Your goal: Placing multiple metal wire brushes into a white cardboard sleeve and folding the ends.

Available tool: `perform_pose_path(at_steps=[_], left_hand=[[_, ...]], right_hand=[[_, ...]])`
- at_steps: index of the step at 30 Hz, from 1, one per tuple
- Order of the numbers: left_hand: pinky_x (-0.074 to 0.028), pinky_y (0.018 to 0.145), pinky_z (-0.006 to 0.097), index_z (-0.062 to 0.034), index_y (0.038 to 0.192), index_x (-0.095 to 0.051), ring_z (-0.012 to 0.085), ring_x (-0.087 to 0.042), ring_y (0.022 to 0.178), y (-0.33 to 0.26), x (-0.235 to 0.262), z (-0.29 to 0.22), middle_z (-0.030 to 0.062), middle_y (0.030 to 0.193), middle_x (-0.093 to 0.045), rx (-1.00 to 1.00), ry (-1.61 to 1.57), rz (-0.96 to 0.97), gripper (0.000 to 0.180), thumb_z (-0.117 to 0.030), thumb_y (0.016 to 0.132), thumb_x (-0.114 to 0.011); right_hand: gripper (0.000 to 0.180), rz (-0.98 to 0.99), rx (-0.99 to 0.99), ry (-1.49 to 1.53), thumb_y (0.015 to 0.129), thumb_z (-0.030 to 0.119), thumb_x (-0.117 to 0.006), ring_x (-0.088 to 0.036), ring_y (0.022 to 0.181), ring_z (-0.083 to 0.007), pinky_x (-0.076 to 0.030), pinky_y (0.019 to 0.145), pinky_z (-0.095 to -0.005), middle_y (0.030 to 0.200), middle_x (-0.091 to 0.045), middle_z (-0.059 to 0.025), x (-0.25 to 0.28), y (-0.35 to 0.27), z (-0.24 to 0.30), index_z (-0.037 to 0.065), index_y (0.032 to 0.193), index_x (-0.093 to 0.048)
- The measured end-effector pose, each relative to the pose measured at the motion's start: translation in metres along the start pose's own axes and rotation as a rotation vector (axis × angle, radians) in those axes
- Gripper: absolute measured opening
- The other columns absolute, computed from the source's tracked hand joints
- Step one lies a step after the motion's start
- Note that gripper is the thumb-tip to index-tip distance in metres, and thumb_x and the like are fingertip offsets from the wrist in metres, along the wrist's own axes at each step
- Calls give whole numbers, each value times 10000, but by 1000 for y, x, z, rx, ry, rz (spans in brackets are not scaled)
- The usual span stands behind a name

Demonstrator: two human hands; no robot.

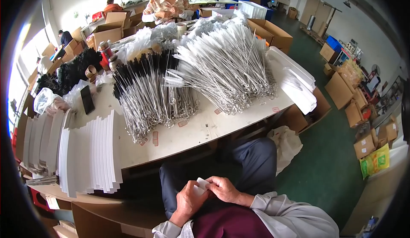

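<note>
Above my lap, my left hand (188,200) and my right hand (224,189) are closed together on a small white piece (200,186) that looks like folded card or paper. The fingers cover much of it, so its full shape is hidden. On the table (194,137) in front lies a big pile of white-bristled wire brushes (226,63), their looped metal handles toward me. A pile of black-bristled wire brushes (151,90) lies to its left. Stacks of long, flat white card pieces (92,152) stand at the table's left end.
A black phone (87,99), plastic bags (49,101) and tape rolls (91,71) lie on the left. A white foam tray (294,78) sits at the right edge. Cardboard boxes (341,88) line the right wall. Across the table a person (168,5) works with their hands.
</note>
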State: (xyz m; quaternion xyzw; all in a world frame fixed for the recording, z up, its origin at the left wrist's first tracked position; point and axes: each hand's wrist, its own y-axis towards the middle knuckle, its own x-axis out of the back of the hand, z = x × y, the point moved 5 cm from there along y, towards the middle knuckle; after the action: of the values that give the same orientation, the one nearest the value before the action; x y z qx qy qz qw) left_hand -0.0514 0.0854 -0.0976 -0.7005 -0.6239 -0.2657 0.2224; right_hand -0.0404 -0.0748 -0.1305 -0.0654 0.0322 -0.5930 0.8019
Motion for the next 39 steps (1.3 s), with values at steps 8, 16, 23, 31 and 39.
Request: perform_pose_path(at_steps=[8,16,23,31,39], left_hand=[[-580,675,514,-91,1188,-468,434,-724,791,-10,-9,10,242,869,-719,45,59,-36,590,-309,787,-841],[-575,712,522,-66,1285,-429,457,-715,785,-10,-12,10,256,876,-717,39,100,-32,659,-288,798,-813],[-583,698,520,-57,1285,-460,450,-720,804,-13,-19,7,248,902,-724,55,131,-23,635,-286,802,-802],[-583,700,519,-28,1225,-521,431,-718,833,-18,-22,0,240,978,-718,27,114,-64,623,-320,770,-830],[-586,745,506,-39,1147,-597,408,-712,874,-20,-18,2,206,988,-708,-44,138,-16,550,-350,763,-837]], right_hand=[[156,-60,528,-590,940,132,-660,-721,798,-353,-581,718,-431,856,-736,-178,-10,-6,47,12,1006,-734],[198,-51,469,-615,963,189,-647,-699,784,-324,-565,732,-418,881,-750,-136,-16,-9,31,23,945,-753],[197,-62,220,-350,954,209,-691,-730,830,-334,-577,741,-397,936,-759,-160,-11,-4,12,19,975,-741],[229,-78,63,-63,919,175,-784,-745,855,-159,-595,764,-302,939,-774,-120,-11,0,0,-10,1041,-725],[224,-163,138,-178,932,214,-776,-732,791,-148,-579,704,-304,848,-759,-115,0,7,-1,0,978,-729]])
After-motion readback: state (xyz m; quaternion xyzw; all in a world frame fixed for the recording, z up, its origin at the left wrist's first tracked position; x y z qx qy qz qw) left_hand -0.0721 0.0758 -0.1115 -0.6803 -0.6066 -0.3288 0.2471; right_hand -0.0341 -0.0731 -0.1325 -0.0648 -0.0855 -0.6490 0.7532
